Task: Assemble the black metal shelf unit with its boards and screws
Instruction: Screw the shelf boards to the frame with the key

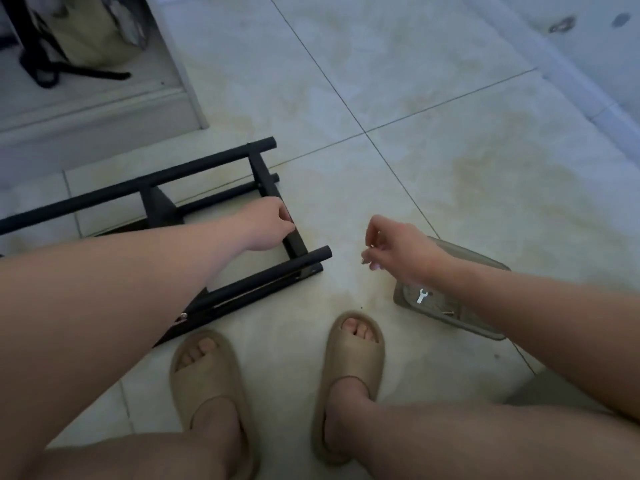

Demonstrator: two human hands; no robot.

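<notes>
Black metal frame [194, 169] lies on its side on the tiled floor [415, 116], left of centre, its long tubes running off toward the left edge of view. Short crossbar [265, 181] joins the far tube to the near tube [263, 280]; a flat black strip lies along the near tube, touching it.

Left hand [266, 225]: reaches over the frame, grip closed over the crossbar about midway along it, fingers curled round the far side.

Right hand [401, 249]: raised above the floor, well apart from the frame, fingers curled downward with thumb and forefinger close together. Cannot tell whether the grip holds anything small.

Translucent tray [478, 258] sits on the floor under the right forearm. Inside it: a small silver wrench [421, 295] and a few screws [446, 310] nearer the tray's close edge.

Person is crouched or seated low, feet in beige slides, left slide [207, 372] just beside the frame's near end, right slide [353, 355] between frame and tray.

Upper left: a pale low cabinet [104, 112] with a bag [86, 29] and a black strap [69, 72] on its shelf.
</notes>
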